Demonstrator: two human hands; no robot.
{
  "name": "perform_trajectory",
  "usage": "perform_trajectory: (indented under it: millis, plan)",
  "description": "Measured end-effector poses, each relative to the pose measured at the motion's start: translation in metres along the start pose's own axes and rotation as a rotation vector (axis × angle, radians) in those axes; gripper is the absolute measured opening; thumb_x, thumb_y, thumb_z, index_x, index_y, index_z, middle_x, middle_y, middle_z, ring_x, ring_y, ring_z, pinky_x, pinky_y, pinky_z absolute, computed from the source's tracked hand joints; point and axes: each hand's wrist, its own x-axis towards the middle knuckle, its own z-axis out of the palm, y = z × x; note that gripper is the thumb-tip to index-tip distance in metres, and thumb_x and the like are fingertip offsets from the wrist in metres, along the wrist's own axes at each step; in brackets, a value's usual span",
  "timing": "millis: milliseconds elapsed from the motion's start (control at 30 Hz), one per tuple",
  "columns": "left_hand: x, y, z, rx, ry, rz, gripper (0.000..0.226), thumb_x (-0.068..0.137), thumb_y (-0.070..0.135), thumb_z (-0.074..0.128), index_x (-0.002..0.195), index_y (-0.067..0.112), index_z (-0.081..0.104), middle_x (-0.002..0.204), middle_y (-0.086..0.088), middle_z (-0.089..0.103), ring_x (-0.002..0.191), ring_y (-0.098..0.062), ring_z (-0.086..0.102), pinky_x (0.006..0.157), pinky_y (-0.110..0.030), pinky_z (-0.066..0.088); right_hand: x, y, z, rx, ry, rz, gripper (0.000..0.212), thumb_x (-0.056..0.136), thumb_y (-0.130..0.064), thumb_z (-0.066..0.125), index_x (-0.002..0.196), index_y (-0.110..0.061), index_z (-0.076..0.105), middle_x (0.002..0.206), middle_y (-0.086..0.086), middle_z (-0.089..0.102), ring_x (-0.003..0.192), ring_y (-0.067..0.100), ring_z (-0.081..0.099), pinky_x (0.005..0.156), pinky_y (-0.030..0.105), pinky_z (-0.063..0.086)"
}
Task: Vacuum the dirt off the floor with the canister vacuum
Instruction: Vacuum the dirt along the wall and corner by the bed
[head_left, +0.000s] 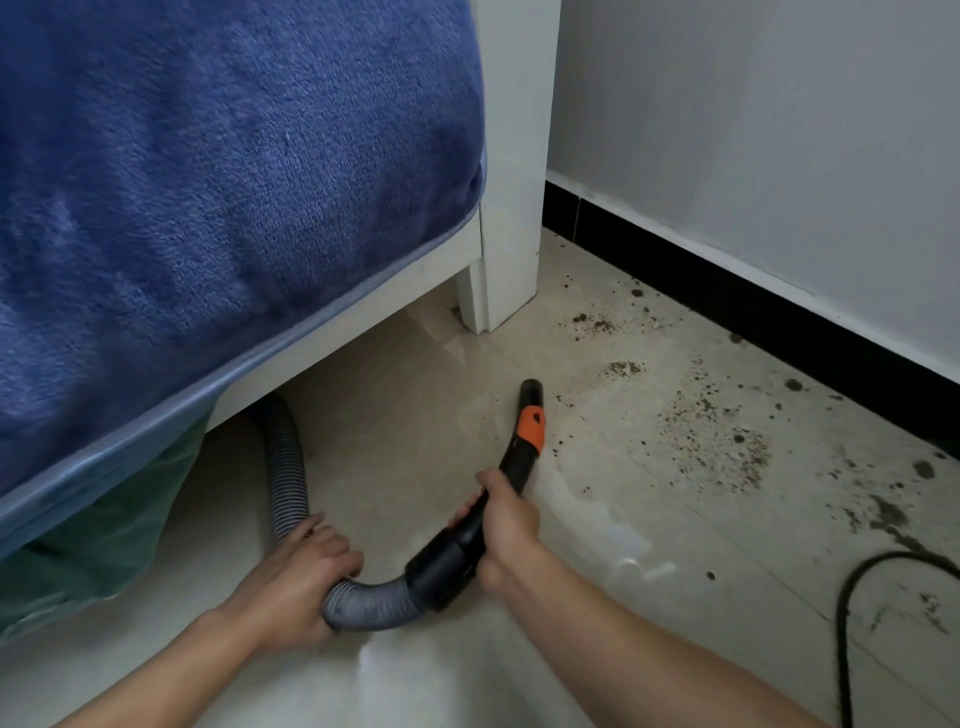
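Observation:
A grey ribbed vacuum hose (285, 467) comes out from under the bed and bends round to a black curved handle tube (457, 556) with an orange collar (530, 428). My left hand (306, 571) grips the hose at its bend. My right hand (506, 519) grips the black handle tube. The open nozzle end (531, 389) points away from me, just above the beige tiled floor. Dark dirt crumbs (711, 441) lie scattered to the right of the nozzle, toward the wall. The canister itself is out of view.
A bed with a blue fleece cover (208, 182) and a white frame leg (511, 270) fills the left. A white wall with a black skirting board (779, 312) runs along the right. A black power cord (852, 623) loops on the floor at lower right.

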Motion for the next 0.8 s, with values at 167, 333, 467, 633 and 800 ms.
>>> perform_trajectory:
  millis: [167,333,467,633,800]
  plan:
    - [-0.022,-0.03,0.014,0.172,-0.063,-0.089,0.041,0.033,0.032,0.083,0.062,0.03,0.055,0.075,0.009,0.051,0.079,-0.014,0.062,0.106,-0.034,0.029,-0.018,0.045,0.018,-0.004,-0.024,0.039,0.01,0.091,-0.013,0.062,0.092,-0.007,0.054,0.058,0.005,0.052,0.051,0.019,0.054,0.057,0.032,0.05]
    - [-0.011,-0.019,0.002,0.086,-0.057,-0.338,0.05,0.06,0.016,0.085,0.103,0.027,0.063,0.151,-0.021,0.035,0.144,-0.039,0.024,0.112,-0.045,0.029,-0.009,0.016,0.028,-0.045,-0.027,-0.005,0.017,0.092,-0.018,0.064,0.099,-0.005,0.057,0.062,0.007,0.054,0.053,0.02,0.055,0.059,0.034,0.053]
    - [0.015,-0.01,-0.012,-0.191,0.089,-0.585,0.075,0.083,0.004,0.067,0.147,0.026,0.034,0.161,-0.011,-0.011,0.148,-0.035,-0.001,0.114,-0.043,0.026,-0.005,-0.009,0.021,0.059,-0.023,-0.012,0.013,0.093,-0.016,0.063,0.097,-0.008,0.055,0.062,0.003,0.052,0.05,0.016,0.052,0.053,0.03,0.051]
    - [0.032,-0.012,-0.032,-0.928,0.201,-0.793,0.054,0.088,-0.014,0.04,0.129,0.017,0.056,0.133,-0.007,0.047,0.101,-0.028,0.059,0.072,-0.015,0.053,-0.005,-0.015,0.01,0.105,0.016,-0.024,0.013,0.091,-0.016,0.063,0.1,-0.009,0.056,0.062,0.002,0.055,0.051,0.016,0.054,0.053,0.03,0.051]
    - [0.031,-0.011,-0.027,-0.981,0.336,-0.869,0.073,0.087,0.001,0.062,0.149,0.028,0.032,0.128,-0.012,0.055,0.091,-0.031,0.062,0.076,-0.032,0.055,-0.029,0.033,0.015,0.068,-0.007,0.043,0.01,0.091,-0.015,0.06,0.085,-0.008,0.055,0.049,0.001,0.055,0.046,0.017,0.054,0.055,0.031,0.049]
